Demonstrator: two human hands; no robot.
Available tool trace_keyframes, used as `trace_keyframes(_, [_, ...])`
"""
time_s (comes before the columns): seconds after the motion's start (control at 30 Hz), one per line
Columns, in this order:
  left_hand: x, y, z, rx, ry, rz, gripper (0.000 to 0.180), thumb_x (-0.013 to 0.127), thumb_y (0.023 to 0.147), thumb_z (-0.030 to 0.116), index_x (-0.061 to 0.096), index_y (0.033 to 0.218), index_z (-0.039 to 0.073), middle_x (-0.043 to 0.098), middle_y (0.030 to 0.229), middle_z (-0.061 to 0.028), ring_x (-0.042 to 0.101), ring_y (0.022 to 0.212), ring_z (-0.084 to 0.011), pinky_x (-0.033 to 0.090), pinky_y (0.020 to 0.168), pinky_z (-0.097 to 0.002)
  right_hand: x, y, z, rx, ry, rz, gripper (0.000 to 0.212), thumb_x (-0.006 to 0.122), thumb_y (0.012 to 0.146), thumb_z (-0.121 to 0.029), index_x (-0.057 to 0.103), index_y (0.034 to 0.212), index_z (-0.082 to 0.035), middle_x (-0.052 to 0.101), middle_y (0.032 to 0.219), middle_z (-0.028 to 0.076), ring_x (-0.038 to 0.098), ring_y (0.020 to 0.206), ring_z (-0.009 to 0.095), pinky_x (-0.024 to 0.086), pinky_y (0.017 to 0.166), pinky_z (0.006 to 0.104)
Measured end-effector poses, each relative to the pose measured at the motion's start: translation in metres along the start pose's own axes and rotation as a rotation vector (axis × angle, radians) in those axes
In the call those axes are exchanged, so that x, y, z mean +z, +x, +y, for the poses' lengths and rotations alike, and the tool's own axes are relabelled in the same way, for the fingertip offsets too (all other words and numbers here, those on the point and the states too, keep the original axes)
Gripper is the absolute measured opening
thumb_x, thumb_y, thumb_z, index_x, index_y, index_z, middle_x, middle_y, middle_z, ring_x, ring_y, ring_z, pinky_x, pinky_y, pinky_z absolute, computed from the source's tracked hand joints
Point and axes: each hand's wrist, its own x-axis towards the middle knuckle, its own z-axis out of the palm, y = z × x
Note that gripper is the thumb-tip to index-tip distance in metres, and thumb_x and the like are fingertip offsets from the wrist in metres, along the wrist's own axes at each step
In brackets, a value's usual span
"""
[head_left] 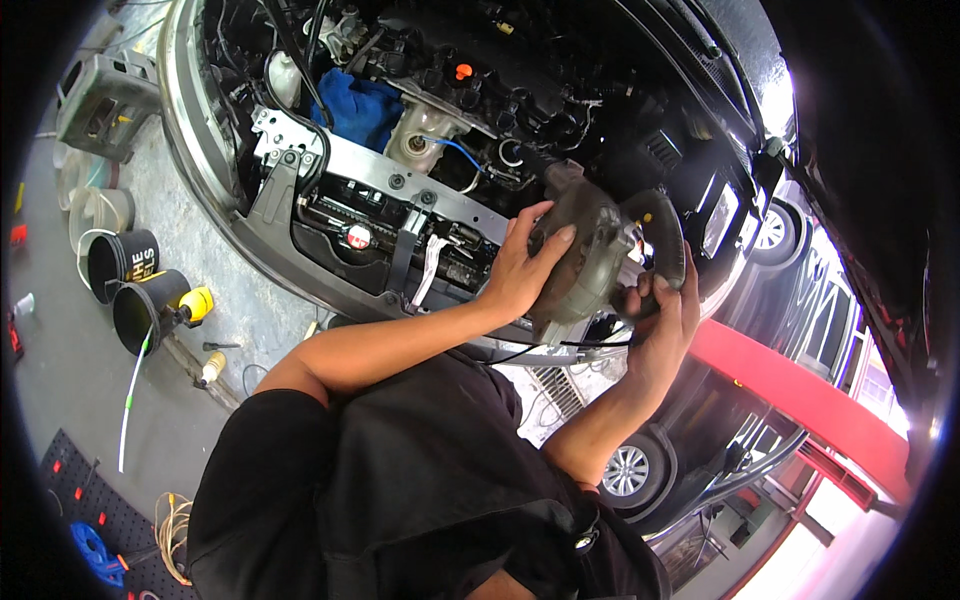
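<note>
Both my hands hold a dark grey moulded plastic air box over the front right of an open car engine bay. My left hand spreads its fingers over the near left side of the box and grips it. My right hand is wrapped round the lower end of a curved black hose on the box's right side. Some right fingertips are hidden behind the hose. The box's far end narrows toward the engine. A blue cloth lies in the bay beside a light metal cover.
A silver cross member spans the bay's front, with a red-and-white cap below it. On the floor at left stand black buckets, a yellow-topped bottle and a grey step stool. The raised hood is at right, near parked cars.
</note>
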Motion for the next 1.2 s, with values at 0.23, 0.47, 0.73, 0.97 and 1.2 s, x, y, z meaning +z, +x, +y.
trace_keyframes(0.23, [-0.008, -0.033, -0.030, -0.043, -0.028, 0.026, 0.071, 0.059, 0.107, 0.053, 0.043, 0.154, 0.001, 0.050, 0.147, -0.0255, 0.050, 0.137, -0.0367, 0.037, 0.118, -0.0431, -0.003, -0.004, 0.011, 0.096, 0.000, -0.045, 0.075, 0.064, 0.093, -0.009, 0.037, 0.161, 0.007, 0.061, 0.086, 0.008, 0.057, 0.070, 0.013, 0.047, 0.066, 0.0271])
trace_keyframes(0.47, [-0.012, -0.018, -0.049, -0.042, 0.003, 0.020, 0.071, 0.058, 0.107, 0.054, 0.045, 0.153, 0.001, 0.052, 0.145, -0.0252, 0.051, 0.135, -0.0367, 0.036, 0.118, -0.0425, -0.002, 0.001, 0.034, 0.083, 0.016, -0.027, 0.070, 0.062, 0.097, -0.008, 0.038, 0.161, 0.005, 0.061, 0.091, 0.009, 0.056, 0.071, 0.014, 0.046, 0.066, 0.0263])
trace_keyframes(0.73, [-0.015, -0.009, -0.052, -0.101, 0.011, -0.006, 0.064, 0.059, 0.107, 0.050, 0.050, 0.152, 0.004, 0.055, 0.144, -0.0217, 0.051, 0.136, -0.0342, 0.037, 0.117, -0.0429, -0.002, -0.006, 0.048, 0.055, -0.005, -0.009, 0.071, 0.061, 0.098, -0.006, 0.035, 0.163, 0.005, 0.059, 0.095, 0.008, 0.055, 0.072, 0.014, 0.047, 0.067, 0.0285])
trace_keyframes(0.97, [-0.028, -0.009, -0.055, -0.074, 0.078, 0.005, 0.061, 0.062, 0.107, 0.046, 0.053, 0.150, 0.005, 0.060, 0.139, -0.0191, 0.053, 0.132, -0.0289, 0.040, 0.114, -0.0398, 0.004, -0.021, 0.065, 0.040, -0.008, 0.056, 0.071, 0.056, 0.100, -0.012, 0.032, 0.164, 0.006, 0.060, 0.090, 0.006, 0.056, 0.071, 0.012, 0.050, 0.068, 0.0280])
trace_keyframes(1.2, [-0.017, 0.000, -0.059, -0.046, 0.088, -0.072, 0.060, 0.063, 0.106, 0.047, 0.055, 0.146, 0.003, 0.063, 0.131, -0.0162, 0.054, 0.126, -0.0254, 0.041, 0.112, -0.0385, -0.006, -0.030, 0.073, 0.015, 0.010, 0.147, 0.074, 0.060, 0.098, -0.011, 0.030, 0.165, 0.002, 0.059, 0.091, 0.006, 0.055, 0.071, 0.012, 0.045, 0.067, 0.0279])
